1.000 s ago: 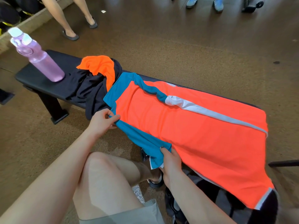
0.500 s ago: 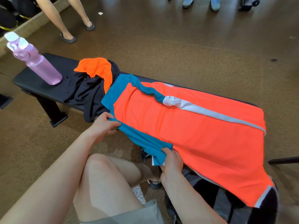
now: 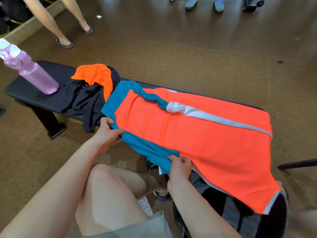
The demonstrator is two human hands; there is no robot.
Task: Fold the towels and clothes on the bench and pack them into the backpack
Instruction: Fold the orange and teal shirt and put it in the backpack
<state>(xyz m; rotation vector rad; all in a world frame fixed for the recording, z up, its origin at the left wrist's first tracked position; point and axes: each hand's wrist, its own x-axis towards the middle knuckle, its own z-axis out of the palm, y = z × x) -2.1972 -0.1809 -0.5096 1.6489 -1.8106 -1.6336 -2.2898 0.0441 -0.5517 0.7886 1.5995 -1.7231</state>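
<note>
1. A black bench stands on a brown speckled floor, and every place below is given relative to this bench.
2. An orange sports shirt with teal shoulders and sleeve and a white stripe lies spread flat along the bench's right half, its hem hanging off the near right end.
3. The left hand pinches the shirt's teal shoulder at the bench's near edge, thumb on top and fingers curled underneath the fabric.
4. The right hand grips the teal sleeve just off the bench's near edge, fingers closed round the bunched cuff end.
5. The sleeve stretches between the two hands, partly over the bench's edge.
6. A crumpled black garment with an orange panel lies heaped on the bench's middle, touching the shirt's collar end and drooping over the near side.
7. A translucent pink water bottle with a white cap stands upright on the bench's left end, near the black heap.
8. A dark grey and black backpack sits on the floor below the bench's near right end, partly covered by the shirt's hem.
9. Beyond the bench's far side, bare legs in dark slippers stand on the floor, and blue shoes show farther off.
</note>
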